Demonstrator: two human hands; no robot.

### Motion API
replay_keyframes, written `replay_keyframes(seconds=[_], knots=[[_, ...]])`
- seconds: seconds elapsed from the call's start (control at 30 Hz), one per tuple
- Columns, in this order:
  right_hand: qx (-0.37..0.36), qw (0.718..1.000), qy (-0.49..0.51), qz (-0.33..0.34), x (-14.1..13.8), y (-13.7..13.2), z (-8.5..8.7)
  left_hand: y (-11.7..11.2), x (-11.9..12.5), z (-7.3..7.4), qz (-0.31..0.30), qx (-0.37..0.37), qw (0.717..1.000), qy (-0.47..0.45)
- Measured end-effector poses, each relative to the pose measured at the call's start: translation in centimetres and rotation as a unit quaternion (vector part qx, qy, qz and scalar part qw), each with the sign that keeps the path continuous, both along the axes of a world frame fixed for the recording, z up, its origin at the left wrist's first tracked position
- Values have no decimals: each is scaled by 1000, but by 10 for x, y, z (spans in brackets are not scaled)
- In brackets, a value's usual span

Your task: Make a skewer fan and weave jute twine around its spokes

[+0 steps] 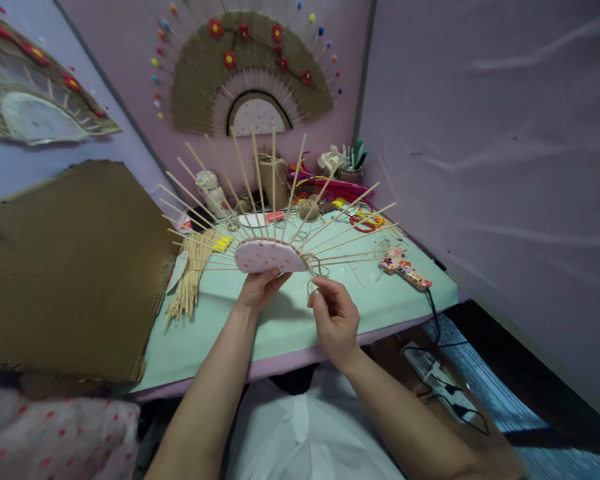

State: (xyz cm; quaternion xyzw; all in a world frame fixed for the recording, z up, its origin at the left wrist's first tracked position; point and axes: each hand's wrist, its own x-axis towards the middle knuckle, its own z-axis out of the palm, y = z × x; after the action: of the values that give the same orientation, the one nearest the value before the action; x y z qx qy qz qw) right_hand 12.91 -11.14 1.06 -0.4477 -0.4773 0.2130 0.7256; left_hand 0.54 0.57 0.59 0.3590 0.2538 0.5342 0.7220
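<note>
My left hand (263, 289) grips the straight lower edge of a half-round base (270, 256) covered in white cloth with pink dots. Thin wooden sticks (258, 170) fan out from its curved edge, several to each side. Twine (316, 265) loops around the sticks at the base's right end. Just below that loop, my right hand (336, 313) pinches the twine between thumb and forefinger. The base is held up above the pale green table (220, 340), tilted toward me.
A bundle of sticks (193, 277) lies left, beside a large cardboard sheet (70, 273). At the right sit a patterned glue gun (405, 268) with a cord and scissors (364, 222). Behind are a twine ball (309, 209), a white jar (211, 190) and a twine roll (273, 177). A finished fan (253, 73) hangs on the wall.
</note>
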Motion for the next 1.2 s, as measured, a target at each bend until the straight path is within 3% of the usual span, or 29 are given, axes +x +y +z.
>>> replay_keyframes(seconds=[0.13,0.23,0.33,0.47,0.83,1.2], knots=[[7,994,43,-98,9,8,-7,0,-2,1,-26,-9,1000,10],[-5,989,6,-149,18,19,-8,0,-4,2,-46,-7,999,21],[-37,994,2,-98,21,25,-9,-1,-4,3,-52,8,998,16],[-38,997,67,-26,17,24,-11,-1,-4,4,-62,26,998,11],[26,998,-28,-41,13,13,3,-3,-1,8,-85,82,992,35],[3,998,-57,-36,9,14,23,-2,-1,7,-94,84,992,24]])
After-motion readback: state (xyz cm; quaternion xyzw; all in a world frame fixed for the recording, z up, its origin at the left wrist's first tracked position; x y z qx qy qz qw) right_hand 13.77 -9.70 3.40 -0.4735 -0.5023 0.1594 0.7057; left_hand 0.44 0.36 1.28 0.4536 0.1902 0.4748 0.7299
